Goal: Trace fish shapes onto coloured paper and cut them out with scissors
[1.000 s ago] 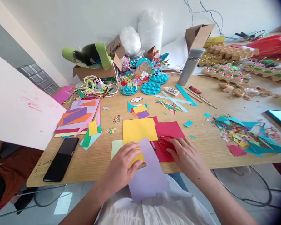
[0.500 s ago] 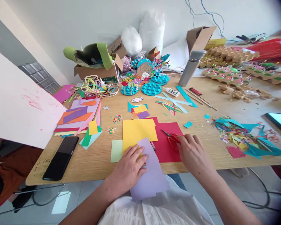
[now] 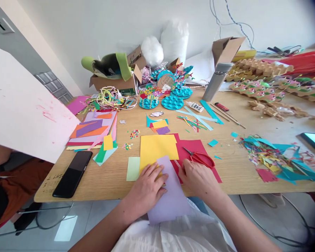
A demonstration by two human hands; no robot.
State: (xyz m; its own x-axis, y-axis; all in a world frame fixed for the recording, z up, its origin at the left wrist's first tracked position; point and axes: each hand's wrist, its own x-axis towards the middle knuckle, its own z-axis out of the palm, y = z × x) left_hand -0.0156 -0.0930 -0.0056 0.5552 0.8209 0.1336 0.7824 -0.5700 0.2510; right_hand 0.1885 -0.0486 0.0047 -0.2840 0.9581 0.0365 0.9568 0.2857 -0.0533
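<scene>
My left hand (image 3: 150, 180) lies flat with fingers spread, pressing a purple sheet of paper (image 3: 170, 203) and a yellow sheet (image 3: 157, 147). The purple sheet hangs over the table's front edge towards my lap. My right hand (image 3: 198, 176) is closed at the thumb and fingertips on a slim pen (image 3: 176, 163) beside the purple sheet; only its pale end shows. Under that hand lies red paper (image 3: 211, 171). Scissors with red handles (image 3: 203, 159) rest on the red paper, just beyond my right knuckles. A pale green piece of paper (image 3: 133, 168) lies left of the yellow sheet.
A black phone (image 3: 72, 174) lies at the front left, near stacked coloured paper (image 3: 112, 129). Paper scraps (image 3: 273, 150) are heaped at the right. Glue (image 3: 195, 106), a grey flask (image 3: 217, 82) and blue egg-tray discs (image 3: 172, 102) stand farther back. A person sits at the left.
My right hand has left the scissors and moved left to the pen. The scissors now lie released on the red paper, which has turned slightly. My left hand stays on the purple sheet.
</scene>
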